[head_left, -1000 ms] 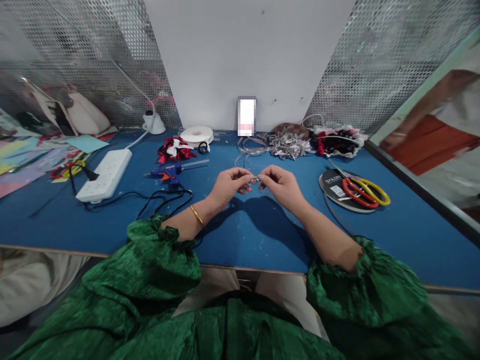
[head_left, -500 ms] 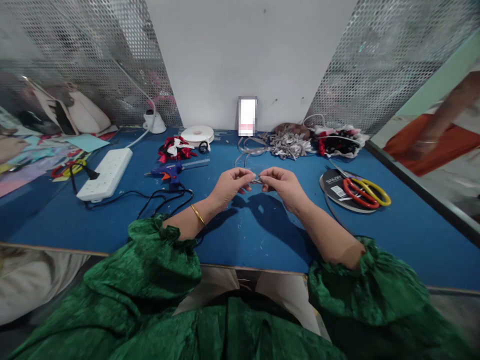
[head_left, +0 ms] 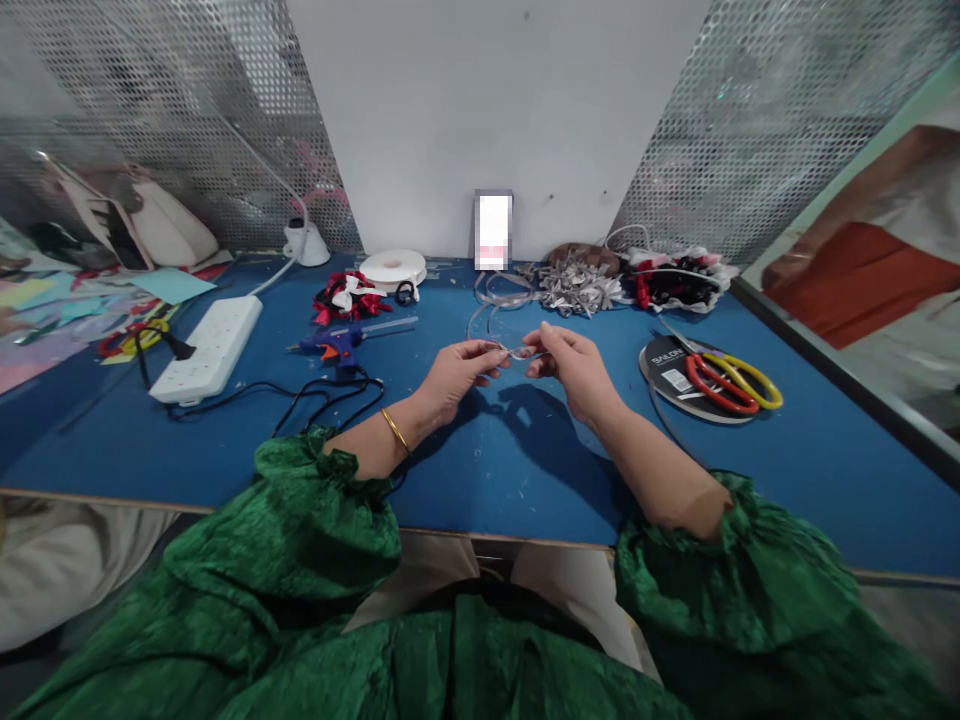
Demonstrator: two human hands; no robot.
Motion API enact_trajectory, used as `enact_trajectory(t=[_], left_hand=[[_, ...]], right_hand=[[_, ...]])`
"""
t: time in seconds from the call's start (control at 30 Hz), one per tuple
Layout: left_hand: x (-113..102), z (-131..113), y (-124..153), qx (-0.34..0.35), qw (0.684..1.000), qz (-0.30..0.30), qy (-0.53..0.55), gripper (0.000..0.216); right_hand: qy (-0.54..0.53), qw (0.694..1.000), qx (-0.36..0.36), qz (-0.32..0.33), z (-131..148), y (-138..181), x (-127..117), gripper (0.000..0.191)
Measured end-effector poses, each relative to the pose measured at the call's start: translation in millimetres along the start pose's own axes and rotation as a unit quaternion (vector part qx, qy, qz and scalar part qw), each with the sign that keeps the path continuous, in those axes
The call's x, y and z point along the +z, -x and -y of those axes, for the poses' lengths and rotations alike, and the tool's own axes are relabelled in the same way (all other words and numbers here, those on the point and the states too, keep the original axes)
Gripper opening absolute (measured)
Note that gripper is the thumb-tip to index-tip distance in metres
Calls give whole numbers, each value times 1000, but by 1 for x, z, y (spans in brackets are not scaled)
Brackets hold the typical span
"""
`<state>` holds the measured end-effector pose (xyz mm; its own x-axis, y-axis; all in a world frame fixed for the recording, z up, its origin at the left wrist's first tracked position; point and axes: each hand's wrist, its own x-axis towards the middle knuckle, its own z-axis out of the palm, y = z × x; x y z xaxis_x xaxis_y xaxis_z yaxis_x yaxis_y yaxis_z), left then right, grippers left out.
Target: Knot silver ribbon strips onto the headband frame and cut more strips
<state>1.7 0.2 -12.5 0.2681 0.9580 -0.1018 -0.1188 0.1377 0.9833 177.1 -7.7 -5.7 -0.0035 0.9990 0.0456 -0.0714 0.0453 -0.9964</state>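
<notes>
Over the middle of the blue table, my left hand [head_left: 466,375] pinches a thin grey ribbon [head_left: 517,353] between thumb and fingers. Across from it, my right hand [head_left: 568,365] has its thumb and fingertips closed on the same ribbon, where a small loop or knot shows between the hands. The exact shape of that loop is too small to make out. A loose length of grey ribbon [head_left: 504,299] curls on the table just beyond my fingers. Behind it lies a pile of short grey ribbon bows [head_left: 577,285].
To the left are a blue glue gun [head_left: 334,343], red and black bows [head_left: 351,296], a white ribbon roll [head_left: 393,267] and a power strip [head_left: 208,350]. On the right, scissors [head_left: 724,385] rest on a black spool [head_left: 670,372]. A phone [head_left: 493,230] leans against the back panel.
My right hand has lifted slightly and moved a little apart from the left, so more ribbon shows between them. The left hand stays nearly in place.
</notes>
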Motion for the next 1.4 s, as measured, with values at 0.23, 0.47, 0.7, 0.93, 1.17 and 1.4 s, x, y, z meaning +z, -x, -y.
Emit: enact_trajectory(t=[0.23, 0.47, 0.7, 0.93, 1.17, 1.4], left_hand=[[1, -1, 0, 3, 1000, -1, -11, 28], [5, 2, 2, 17, 1000, 11, -17, 31], [9, 4, 4, 48, 997, 16, -51, 30], [6, 3, 3, 144, 972, 16, -183, 23], [5, 1, 3, 76, 994, 44, -69, 23], [4, 3, 1, 7, 1000, 3, -28, 37]], right_hand=[[33, 998, -12, 50, 1, 2, 1, 33], [71, 996, -39, 45, -6, 3, 4, 26], [101, 991, -71, 45, -8, 3, 6, 23], [120, 988, -89, 44, -9, 3, 6, 21], [146, 983, -96, 46, -9, 3, 6, 21], [73, 996, -46, 20, -7, -1, 2, 20]])
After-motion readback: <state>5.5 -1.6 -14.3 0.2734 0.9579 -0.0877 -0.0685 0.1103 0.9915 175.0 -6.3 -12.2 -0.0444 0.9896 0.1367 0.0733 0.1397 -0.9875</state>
